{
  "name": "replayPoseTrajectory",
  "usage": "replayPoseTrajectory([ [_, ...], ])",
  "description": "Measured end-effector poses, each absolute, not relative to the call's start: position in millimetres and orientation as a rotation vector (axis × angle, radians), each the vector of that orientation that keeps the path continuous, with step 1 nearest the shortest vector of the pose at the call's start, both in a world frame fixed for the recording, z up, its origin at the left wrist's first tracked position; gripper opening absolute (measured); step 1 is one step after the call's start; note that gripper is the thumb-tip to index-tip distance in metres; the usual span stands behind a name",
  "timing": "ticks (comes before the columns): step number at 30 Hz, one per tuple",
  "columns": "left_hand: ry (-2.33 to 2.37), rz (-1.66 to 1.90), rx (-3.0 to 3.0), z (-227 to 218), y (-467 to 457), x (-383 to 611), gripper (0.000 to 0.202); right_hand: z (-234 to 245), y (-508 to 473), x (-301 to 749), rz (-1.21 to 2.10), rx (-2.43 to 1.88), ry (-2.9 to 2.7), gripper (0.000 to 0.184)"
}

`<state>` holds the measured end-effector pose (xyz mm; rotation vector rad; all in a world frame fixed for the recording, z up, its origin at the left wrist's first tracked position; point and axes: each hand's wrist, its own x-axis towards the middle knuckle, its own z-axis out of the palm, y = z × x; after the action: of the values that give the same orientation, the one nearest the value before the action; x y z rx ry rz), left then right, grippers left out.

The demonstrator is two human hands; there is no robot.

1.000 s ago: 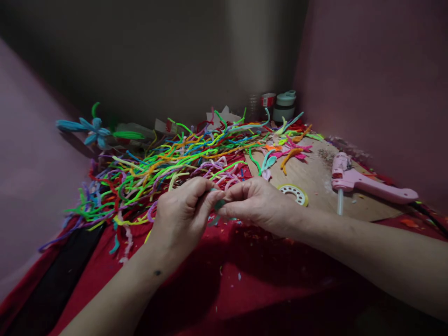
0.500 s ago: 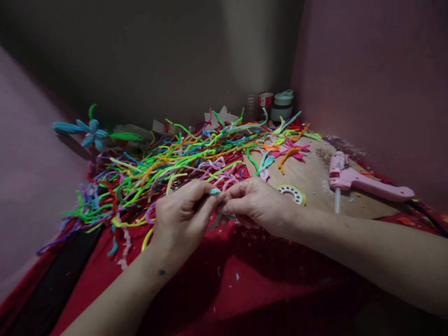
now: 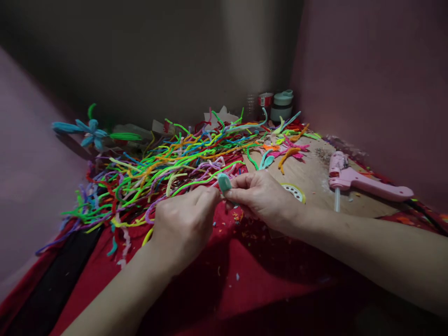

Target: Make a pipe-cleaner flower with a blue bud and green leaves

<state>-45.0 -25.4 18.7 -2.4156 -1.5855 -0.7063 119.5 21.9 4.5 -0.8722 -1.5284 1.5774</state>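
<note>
A small teal pipe-cleaner petal (image 3: pixel 224 182) stands up between my two hands in the middle of the view. My right hand (image 3: pixel 268 198) pinches it between thumb and forefinger from the right. From the left, my left hand (image 3: pixel 187 224) is closed in a fist against the petal's lower end; its fingertips are turned away and largely hidden. Just beyond the hands spreads a tangled heap of colourful pipe cleaners (image 3: pixel 182 158). Another teal leaf-shaped piece (image 3: pixel 268 162) lies behind my right hand.
A pink glue gun (image 3: pixel 367 183) rests on the wooden board (image 3: pixel 315 186) at right. A tape roll (image 3: pixel 294 191) is partly behind my right wrist. A blue pipe-cleaner flower (image 3: pixel 93 134) is at far left. A lidded cup (image 3: pixel 282 105) stands at the back. Scraps dot the red cloth (image 3: pixel 224 280).
The teal petal has come up into view, upright between the hands. My left hand has rolled over so its back faces up, and my right hand has shifted slightly upward.
</note>
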Motion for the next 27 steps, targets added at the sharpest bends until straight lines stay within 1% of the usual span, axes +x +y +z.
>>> replayPoseTrajectory([
  [2,-1.613,-0.756,-2.415,20,-26,-44,0.015,5,22,119,1.618,-0.870,-1.486,0.020],
  [4,-1.797,-0.953,-2.421,25,-24,-42,0.014,5,24,119,1.682,-0.848,-1.424,0.019],
  [6,-2.085,-1.317,-2.391,30,-19,-40,0.016,4,27,119,1.769,-0.815,-1.317,0.018],
  [8,-2.308,-1.817,-2.306,33,-14,-40,0.018,2,29,119,1.840,-0.768,-1.193,0.016],
  [10,-2.377,-2.252,-2.227,31,-10,-40,0.018,1,31,119,1.866,-0.729,-1.110,0.018],
  [11,-2.380,-2.379,-2.233,30,-9,-40,0.018,0,31,118,1.869,-0.719,-1.085,0.019],
  [13,-2.423,-2.430,-2.337,24,-8,-37,0.019,0,30,118,1.866,-0.718,-1.061,0.018],
  [16,-2.521,-2.302,-2.522,17,-11,-31,0.019,-1,27,118,1.865,-0.695,-1.087,0.014],
  [18,-2.557,-2.275,-2.543,13,-13,-29,0.017,-1,26,117,1.848,-0.670,-1.121,0.014],
  [22,-2.578,-2.437,-2.410,10,-13,-26,0.017,-3,25,115,1.808,-0.652,-1.153,0.021],
  [25,-2.541,-2.567,-2.319,10,-12,-23,0.017,-5,26,114,1.780,-0.657,-1.153,0.021],
  [27,-2.549,-2.581,-2.298,10,-12,-21,0.015,-5,27,113,1.757,-0.676,-1.170,0.021],
])
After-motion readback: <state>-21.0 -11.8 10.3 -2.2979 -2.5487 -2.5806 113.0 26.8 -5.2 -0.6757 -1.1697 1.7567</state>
